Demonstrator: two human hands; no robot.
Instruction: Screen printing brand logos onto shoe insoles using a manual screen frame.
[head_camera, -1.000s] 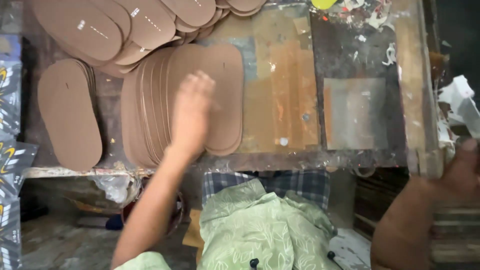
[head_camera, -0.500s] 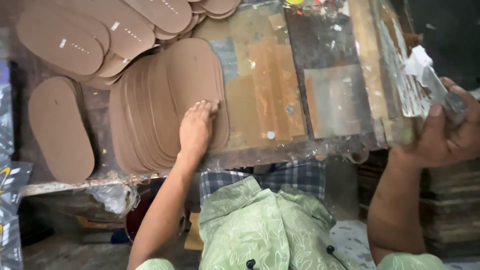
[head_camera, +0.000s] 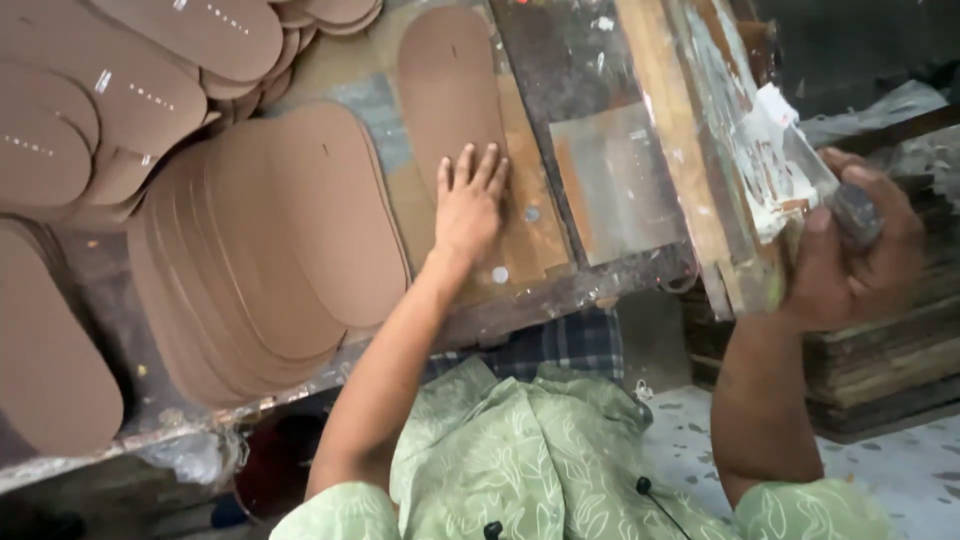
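Brown sole-shaped boards cover most of a worn wooden table (head_camera: 640, 70). One single sole board (head_camera: 445, 85) lies flat by itself near the middle of the table, its long axis running from near to far, its far end rounded. The person's left hand (head_camera: 468, 205) rests flat on the near end of this board, palm down, fingers spread apart and pointing to the far side; it grips nothing.

Just to the left of that hand lies a fanned stack of soles (head_camera: 270, 250), many thin brown pieces overlapping one another and reaching to the near edge of the table. Farther left, another sole pile (head_camera: 45, 370) sits at the table's near left corner, partly cut off by the picture edge. Along the far left, more soles (head_camera: 150, 70) lie heaped in overlapping layers, some with small pale marks on them.

Right of the single board, a grey metal plate (head_camera: 615, 180) is set flat in the table top. Beyond it, a wooden rail (head_camera: 700, 200) smeared with white glue runs along the table's right side.

The right hand (head_camera: 850, 255) is off the right edge of the table, closed around a dark handle (head_camera: 855, 210). Its fingers are curled tight on it. The white-crusted end of this tool (head_camera: 780, 160) touches the glue-smeared rail.

In the near foreground the person's green patterned shirt (head_camera: 530, 450) fills the bottom of the view.
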